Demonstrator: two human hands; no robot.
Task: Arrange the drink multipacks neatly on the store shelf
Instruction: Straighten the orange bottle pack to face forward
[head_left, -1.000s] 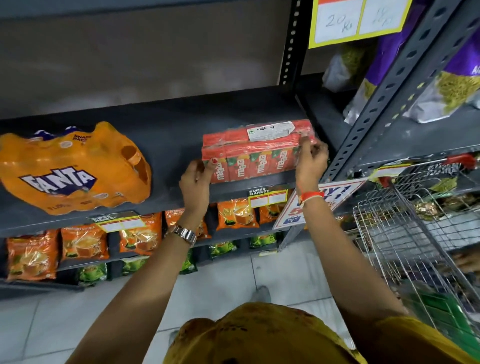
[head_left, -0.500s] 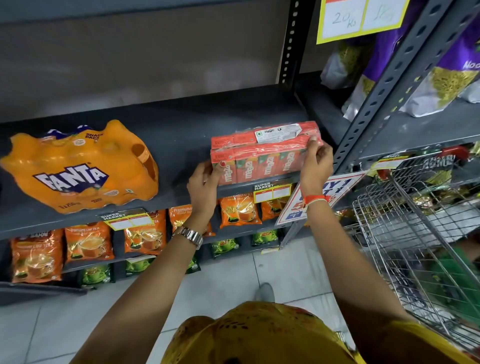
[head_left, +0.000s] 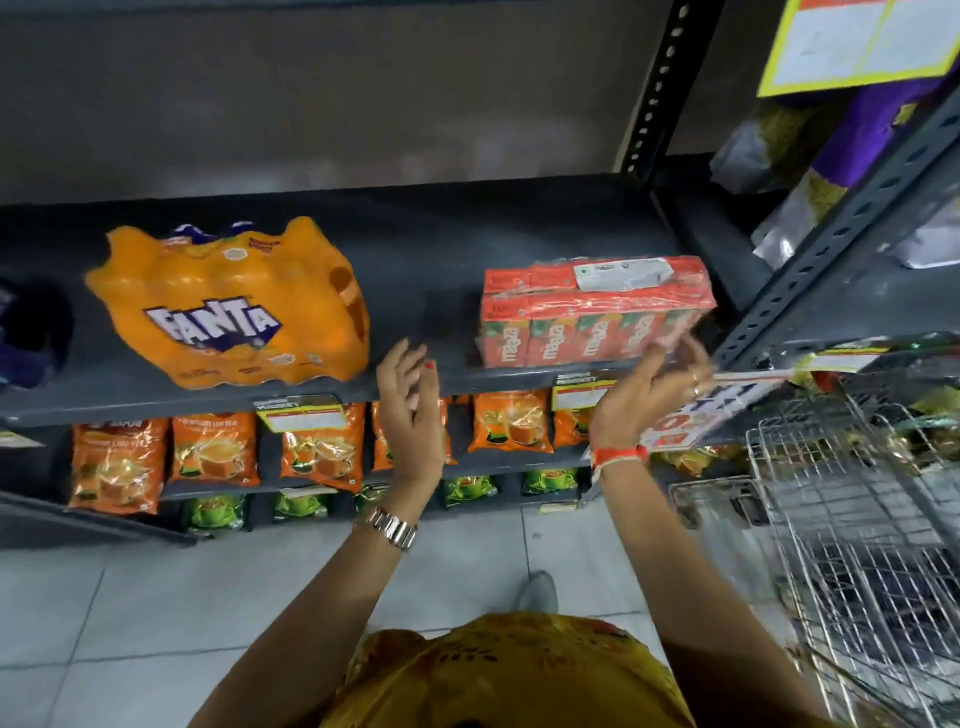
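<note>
A red shrink-wrapped Maaza carton multipack (head_left: 592, 312) stands on the dark grey shelf (head_left: 415, 249) near its right end, front face toward me. An orange Fanta bottle multipack (head_left: 228, 306) lies further left on the same shelf. My left hand (head_left: 410, 400) hovers in front of the shelf edge between the two packs, fingers apart, holding nothing. Blurred by motion, my right hand (head_left: 649, 389) is just below the Maaza pack's right front corner, fingers spread and off the pack.
A wire shopping trolley (head_left: 857, 519) stands at the right. Orange tea pouches (head_left: 213, 452) and green packs fill the lower shelves. A slotted upright post (head_left: 654, 88) and an angled one (head_left: 831, 228) frame the bay. A dark pack (head_left: 31, 332) sits at far left.
Both hands have let go of the Maaza pack and pulled back toward me. The pack now rests on the shelf on its own.
</note>
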